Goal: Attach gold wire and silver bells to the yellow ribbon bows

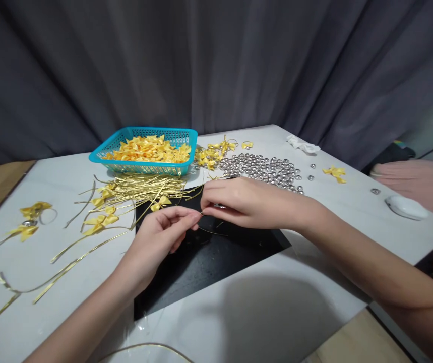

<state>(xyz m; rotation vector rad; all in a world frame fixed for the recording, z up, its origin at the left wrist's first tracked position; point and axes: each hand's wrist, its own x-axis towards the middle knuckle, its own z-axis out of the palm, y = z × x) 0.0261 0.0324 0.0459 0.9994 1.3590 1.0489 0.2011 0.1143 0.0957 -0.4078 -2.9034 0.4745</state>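
Above the black mat [216, 262], my left hand [167, 227] and my right hand [235, 201] meet fingertip to fingertip. Both pinch a thin gold cord [202, 215], of which only a short bit shows between them. A small silver glint is visible beneath my right fingers; what it belongs to is mostly hidden. Beyond my left hand lies a pile of gold cords [151, 187], with several yellow ribbon bows [103, 222] beside it. Silver beads [265, 169] are spread just past my right hand.
A blue basket [95, 157] full of yellow bows stands at the back. Finished-looking bow pieces [31, 222] lie at the left, near loose cords [76, 264]. At the right are a crumpled white tissue [303, 145], a yellow bow [335, 174] and a white dish [405, 207]. A pink-clothed person [416, 186] is alongside.
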